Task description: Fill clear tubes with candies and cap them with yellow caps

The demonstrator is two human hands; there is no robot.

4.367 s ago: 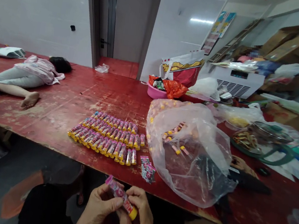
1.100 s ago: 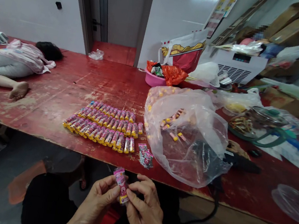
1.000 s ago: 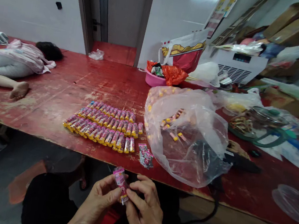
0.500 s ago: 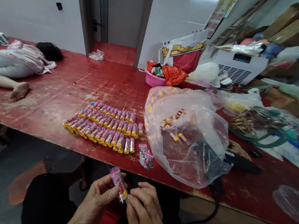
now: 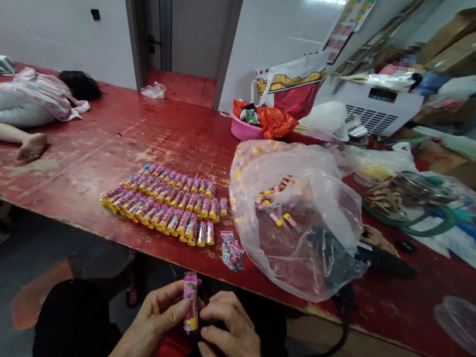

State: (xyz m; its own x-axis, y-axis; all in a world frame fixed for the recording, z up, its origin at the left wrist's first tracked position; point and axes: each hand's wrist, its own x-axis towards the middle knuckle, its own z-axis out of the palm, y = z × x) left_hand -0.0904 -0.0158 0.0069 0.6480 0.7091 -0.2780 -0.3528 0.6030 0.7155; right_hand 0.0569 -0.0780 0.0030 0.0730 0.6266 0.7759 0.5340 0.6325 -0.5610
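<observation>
A pink tube of candy (image 5: 189,303) stands nearly upright, its yellow end down, held above the person's lap and just in front of the table's edge. A moment ago it leaned with its top to the left. The left hand (image 5: 153,323) clamps it between thumb and fingers. The right hand (image 5: 232,343) has moved off the tube and sits just beside its lower end with the fingers curled. The two hands are close but not together, and I cannot tell whether the right hand grips anything.

On the red wooden table (image 5: 95,123), a few small pink wrappers (image 5: 230,249) lie nearest the hands. To their left, matching tubes lie side by side in neat rows (image 5: 163,203). To the right, a clear plastic bag (image 5: 285,220) slumps open, with more tubes and yellow-capped candy inside. Behind it stand a pink tub (image 5: 245,129) and a crumpled orange bag (image 5: 276,122). A clear plastic lid (image 5: 467,326) lies at the table's right end. Far to the left, a person (image 5: 22,104) lies face down on the table, in the same position as before.
</observation>
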